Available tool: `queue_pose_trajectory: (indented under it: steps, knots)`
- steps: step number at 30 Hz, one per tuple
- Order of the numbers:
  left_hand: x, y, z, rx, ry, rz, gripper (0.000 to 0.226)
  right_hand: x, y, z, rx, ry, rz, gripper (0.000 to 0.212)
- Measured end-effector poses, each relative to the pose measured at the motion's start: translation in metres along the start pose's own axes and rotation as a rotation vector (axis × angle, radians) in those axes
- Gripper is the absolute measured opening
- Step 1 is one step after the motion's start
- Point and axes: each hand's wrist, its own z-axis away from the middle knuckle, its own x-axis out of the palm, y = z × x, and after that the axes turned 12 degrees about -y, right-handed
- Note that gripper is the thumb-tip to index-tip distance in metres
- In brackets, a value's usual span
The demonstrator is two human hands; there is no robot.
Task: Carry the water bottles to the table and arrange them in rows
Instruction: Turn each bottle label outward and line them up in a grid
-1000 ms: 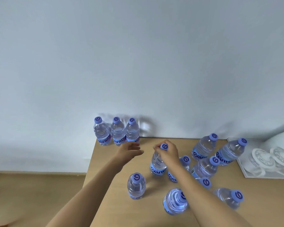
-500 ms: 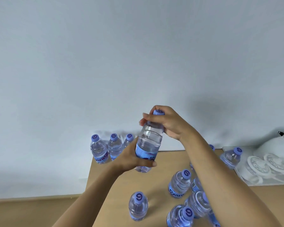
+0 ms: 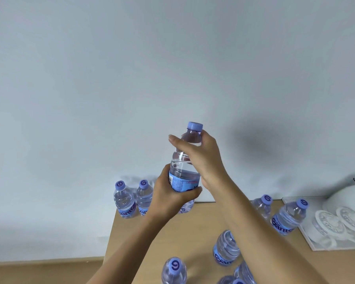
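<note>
Both hands hold one clear water bottle (image 3: pixel 184 167) with a purple cap upright in the air above the wooden table (image 3: pixel 195 232). My left hand (image 3: pixel 169 196) wraps its blue label from below. My right hand (image 3: pixel 201 158) grips its shoulder, just under the cap. Two bottles (image 3: pixel 124 200) (image 3: pixel 143 196) stand side by side at the table's back left corner against the wall; a third beside them is hidden behind my left hand. Several more bottles (image 3: pixel 225 249) (image 3: pixel 288 218) (image 3: pixel 174 271) stand scattered on the right and near part of the table.
A white tray (image 3: pixel 316 242) with white lidded cups (image 3: pixel 328 220) sits at the table's right edge, a white kettle (image 3: pixel 348 196) behind it. A plain wall rises right behind the table. Wooden floor (image 3: pixel 39 271) lies to the left.
My right hand lifted a bottle off the table by its cap, my left hand took hold of its label, and the right hand slid down from the cap to the shoulder. The view tilted up.
</note>
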Motion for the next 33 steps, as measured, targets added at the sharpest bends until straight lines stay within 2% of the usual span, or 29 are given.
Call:
queue_pose_trajectory:
  steps: [5,13,15,17,19,22,25,29,33]
  knots:
    - [0.001,0.001,0.002,-0.020,-0.016,-0.033,0.060,-0.002,-0.002,0.001,-0.007,0.037,-0.068,0.015]
    - [-0.012,0.012,0.005,-0.120,-0.308,0.034,0.064,-0.018,-0.016,0.001,0.026,-0.190,-0.129,0.011]
    - [-0.012,0.013,0.008,-0.137,-0.329,0.082,0.064,-0.021,-0.018,-0.001,0.035,-0.250,-0.170,0.010]
    - [-0.009,0.013,0.011,-0.127,-0.277,0.106,0.063,-0.022,-0.019,-0.001,0.022,-0.293,-0.200,0.011]
    - [-0.005,0.012,0.013,-0.115,-0.230,0.119,0.064,-0.020,-0.020,0.000,0.000,-0.274,-0.194,0.017]
    - [0.001,0.014,0.015,-0.099,-0.165,0.113,0.059,-0.016,-0.018,0.004,-0.042,-0.111,-0.013,0.035]
    - [0.004,0.016,0.015,-0.070,-0.079,0.065,0.055,-0.007,-0.014,0.012,-0.083,-0.010,0.108,0.042]
    - [0.006,0.016,0.016,-0.048,-0.067,0.013,0.058,-0.002,-0.011,0.017,-0.131,0.033,0.011,0.030]
    - [0.002,0.020,0.019,-0.067,-0.181,0.093,0.062,-0.009,-0.016,0.015,-0.153,-0.056,-0.041,0.022]
